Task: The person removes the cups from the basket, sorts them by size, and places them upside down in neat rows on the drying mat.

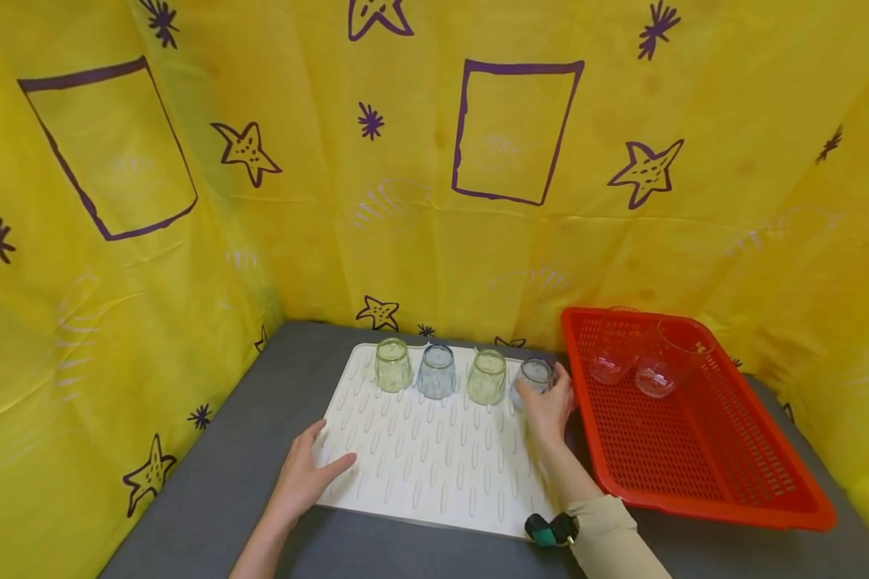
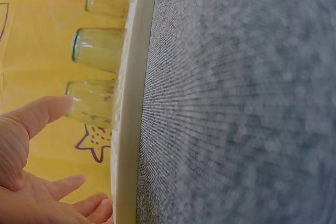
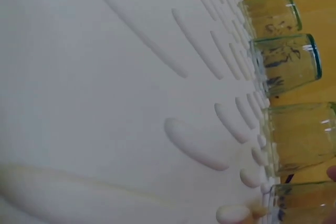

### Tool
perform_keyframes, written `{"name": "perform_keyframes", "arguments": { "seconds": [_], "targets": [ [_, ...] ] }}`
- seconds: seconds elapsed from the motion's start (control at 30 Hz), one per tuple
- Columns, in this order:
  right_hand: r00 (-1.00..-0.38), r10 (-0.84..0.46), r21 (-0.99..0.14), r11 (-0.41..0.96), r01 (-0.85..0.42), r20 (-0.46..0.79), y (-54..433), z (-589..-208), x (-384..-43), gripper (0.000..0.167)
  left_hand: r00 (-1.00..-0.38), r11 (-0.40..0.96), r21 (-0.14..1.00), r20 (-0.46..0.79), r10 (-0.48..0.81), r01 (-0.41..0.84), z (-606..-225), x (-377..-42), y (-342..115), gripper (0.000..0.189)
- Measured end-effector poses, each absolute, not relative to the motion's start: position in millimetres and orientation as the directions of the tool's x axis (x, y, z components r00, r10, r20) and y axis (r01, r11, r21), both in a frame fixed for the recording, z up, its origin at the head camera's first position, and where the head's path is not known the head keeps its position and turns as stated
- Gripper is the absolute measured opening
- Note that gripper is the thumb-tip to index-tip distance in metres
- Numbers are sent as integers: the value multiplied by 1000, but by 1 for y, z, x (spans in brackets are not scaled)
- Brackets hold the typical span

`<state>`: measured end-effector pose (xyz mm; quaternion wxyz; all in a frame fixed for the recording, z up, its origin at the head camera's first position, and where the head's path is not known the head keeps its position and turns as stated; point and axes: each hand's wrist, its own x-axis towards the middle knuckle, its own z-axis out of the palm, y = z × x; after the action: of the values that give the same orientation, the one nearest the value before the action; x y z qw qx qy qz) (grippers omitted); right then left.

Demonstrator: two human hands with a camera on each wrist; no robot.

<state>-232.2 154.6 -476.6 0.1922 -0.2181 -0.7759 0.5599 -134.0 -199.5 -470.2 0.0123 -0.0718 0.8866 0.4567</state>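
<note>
My right hand [image 1: 550, 406] grips a bluish glass [image 1: 537, 370] at the back right corner of a white ribbed mat [image 1: 420, 458]. To its left, in a row along the mat's back edge, stand a greenish glass [image 1: 487, 378], a bluish glass [image 1: 437, 372] and another greenish glass [image 1: 393, 366]. All stand with the narrower end up. At the mat's left edge is my left hand [image 1: 306, 473], thumb and fingers spread and holding nothing. Only a fingertip [image 3: 332, 172] of my right hand shows in the right wrist view, beside the nearest glass.
Right of the mat stands a red plastic basket [image 1: 666, 490] with perforated walls. Two clear glasses, one of them a tumbler [image 1: 659, 378], are at its back. Yellow patterned cloth [image 1: 420, 265] hangs behind the dark grey table [image 1: 210, 490] and along its sides.
</note>
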Motion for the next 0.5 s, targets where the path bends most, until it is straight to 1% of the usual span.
{"name": "perform_keyframes", "arguments": {
  "seconds": [0.07, 0.2, 0.4, 0.5],
  "targets": [
    [-832, 551, -950, 288, 121, 61, 152, -476, -228, 87, -989, 575, 806, -91, -114, -140, -471, -134, -200, 90],
    [-841, 521, -931, 359, 65, 143, 144, -473, -214, 93, -990, 577, 805, -87, -110, -135, -472, -135, -200, 90],
    [-899, 363, -896, 440, -68, 246, 132, -463, -187, 94, -990, 580, 804, -83, -111, -132, -471, -135, -200, 88],
    [-924, 284, -888, 447, -108, 255, 130, -456, -175, 91, -990, 576, 807, -85, -111, -134, -471, -134, -199, 87]
  ]
}}
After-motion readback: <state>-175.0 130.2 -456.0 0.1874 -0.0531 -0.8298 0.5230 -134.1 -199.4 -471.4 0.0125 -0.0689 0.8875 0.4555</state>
